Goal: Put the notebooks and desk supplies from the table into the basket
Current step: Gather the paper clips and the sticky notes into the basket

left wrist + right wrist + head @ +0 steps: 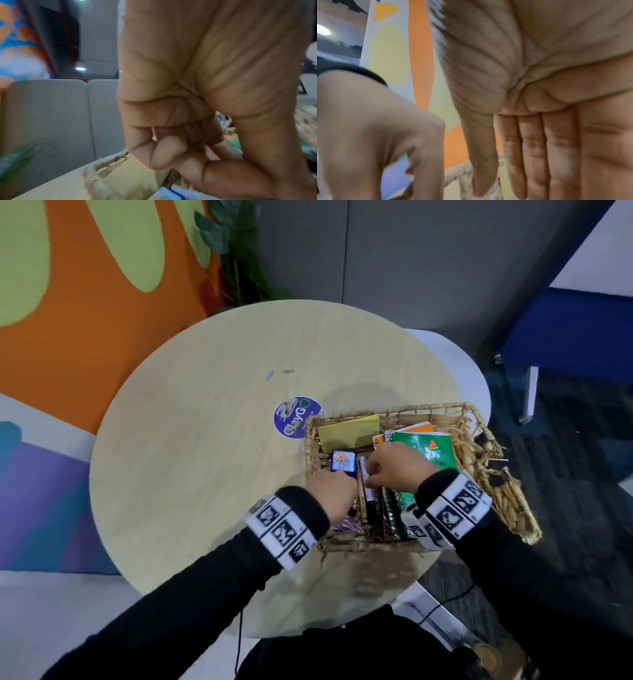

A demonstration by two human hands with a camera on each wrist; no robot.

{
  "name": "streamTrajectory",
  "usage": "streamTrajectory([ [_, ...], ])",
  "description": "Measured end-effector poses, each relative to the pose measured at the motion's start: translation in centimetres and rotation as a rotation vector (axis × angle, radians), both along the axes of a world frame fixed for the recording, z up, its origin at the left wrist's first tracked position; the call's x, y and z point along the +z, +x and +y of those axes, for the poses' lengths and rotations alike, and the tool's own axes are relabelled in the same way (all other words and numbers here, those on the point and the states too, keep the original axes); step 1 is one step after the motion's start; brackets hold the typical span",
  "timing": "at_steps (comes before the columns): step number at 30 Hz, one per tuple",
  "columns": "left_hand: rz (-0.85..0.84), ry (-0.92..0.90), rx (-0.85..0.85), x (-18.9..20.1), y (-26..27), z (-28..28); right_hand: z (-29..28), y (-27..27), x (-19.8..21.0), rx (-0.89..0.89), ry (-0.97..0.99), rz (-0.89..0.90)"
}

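A wicker basket stands on the right of the round table. It holds a yellow pad, an orange notebook, a green notebook, a small blue pack, markers, a spiral notebook and pink clips. Both hands are over the basket. My left hand has its fingers curled, with nothing seen in them. My right hand reaches to the markers with straight fingers. Two blue paper clips lie on the table beyond.
A round purple sticker sits on the tabletop by the basket's far left corner. A potted plant stands behind the table against the orange wall. A white chair is at the right, and a blue seat beyond it.
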State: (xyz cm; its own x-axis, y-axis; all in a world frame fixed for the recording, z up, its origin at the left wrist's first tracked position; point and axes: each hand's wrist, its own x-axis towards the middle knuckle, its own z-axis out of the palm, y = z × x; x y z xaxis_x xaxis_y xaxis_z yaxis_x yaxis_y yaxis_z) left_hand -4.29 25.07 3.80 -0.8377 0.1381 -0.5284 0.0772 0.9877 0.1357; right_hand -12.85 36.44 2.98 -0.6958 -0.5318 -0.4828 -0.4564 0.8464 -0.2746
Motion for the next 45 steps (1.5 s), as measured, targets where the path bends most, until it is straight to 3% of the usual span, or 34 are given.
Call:
streamTrajectory([
  [3, -0.104, -0.091, -0.137, -0.2, -1.3, 1.9, 2.5, 0.5, 0.8, -0.083, -0.095, 0.040],
  [7, -0.150, -0.148, -0.176, -1.6, -1.7, 3.3, 4.4, 1.4, 1.7, -0.118, -0.186, 0.025],
  [12, -0.301, -0.093, -0.139, -0.4, -2.8, 4.0, 5.0, 1.3, 2.4, -0.137, -0.266, 0.007],
  [14, -0.227, -0.002, -0.124, 0.8, -4.3, 2.9, 4.8, 0.5, 2.7, -0.130, -0.289, 0.011],
  [19, 0.134, 0.335, 0.131, 2.7, -8.6, -5.0, 1.7, -3.4, 3.9, -0.079, -0.342, 0.100],
  [23, 0.373, 0.378, 0.489, 1.3, -12.4, -12.4, -2.3, -7.6, 4.9, -0.069, -0.361, 0.111],
  [26, 0.423, 0.350, 0.753, -1.9, -15.3, -17.4, -5.9, -11.3, 4.7, -0.027, -0.357, 0.127],
  [31, 0.296, 0.352, 0.904, -7.1, -19.8, -22.2, -12.8, -18.3, 1.7, 0.035, -0.282, 0.127],
  [36, 0.317, 0.296, 0.951, -11.0, -24.1, -24.7, -18.5, -23.6, -3.3, 0.054, -0.219, 0.061],
  [45, 0.342, 0.216, 0.982, -14.9, -27.0, -26.2, -25.7, -26.3, -10.1, 0.048, -0.242, 0.034],
])
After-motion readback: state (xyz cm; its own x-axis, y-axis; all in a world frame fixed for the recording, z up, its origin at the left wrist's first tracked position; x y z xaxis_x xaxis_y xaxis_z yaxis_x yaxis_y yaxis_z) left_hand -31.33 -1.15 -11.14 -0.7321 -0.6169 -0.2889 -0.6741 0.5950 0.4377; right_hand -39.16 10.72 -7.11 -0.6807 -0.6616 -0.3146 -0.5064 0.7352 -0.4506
